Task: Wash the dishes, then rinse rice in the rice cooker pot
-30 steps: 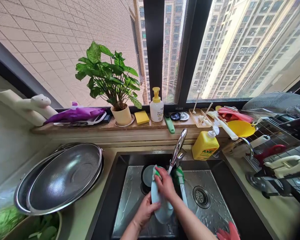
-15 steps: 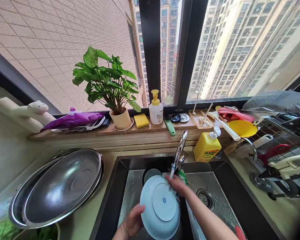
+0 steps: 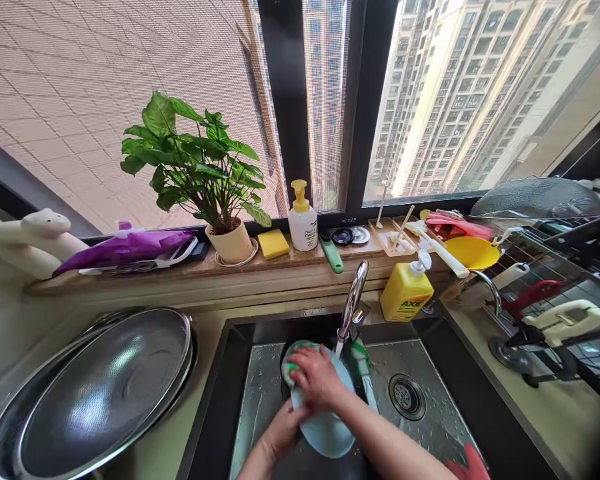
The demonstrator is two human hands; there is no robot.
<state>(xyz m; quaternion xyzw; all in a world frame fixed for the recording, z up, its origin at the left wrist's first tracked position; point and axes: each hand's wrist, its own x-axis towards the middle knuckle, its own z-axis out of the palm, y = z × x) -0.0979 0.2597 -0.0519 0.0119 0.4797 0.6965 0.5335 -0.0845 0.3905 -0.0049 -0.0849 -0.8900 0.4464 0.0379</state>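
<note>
A pale blue-white ceramic plate (image 3: 326, 433) stands tilted in the steel sink (image 3: 410, 380), under the running faucet (image 3: 353, 300). My left hand (image 3: 283, 430) grips its lower edge from the near side. My right hand (image 3: 317, 377) is pressed on the plate's upper part, holding a green scouring sponge (image 3: 293, 367) against it. Behind the plate, a dark round dish (image 3: 289, 353) is partly hidden. A green-and-white brush (image 3: 361, 360) stands beside the faucet's stream, near my right wrist.
Stacked steel colanders (image 3: 100, 393) sit left of the sink. A yellow AXE bottle (image 3: 407, 291) stands behind it, below a sill holding a potted plant (image 3: 227, 241). A wire dish rack (image 3: 545, 293) stands at right, and a red glove (image 3: 470, 465) lies at the bottom edge.
The plate has tilted from showing its blue-marked underside to a steep angle. My right hand has moved onto it with the sponge. The view has turned slightly right.
</note>
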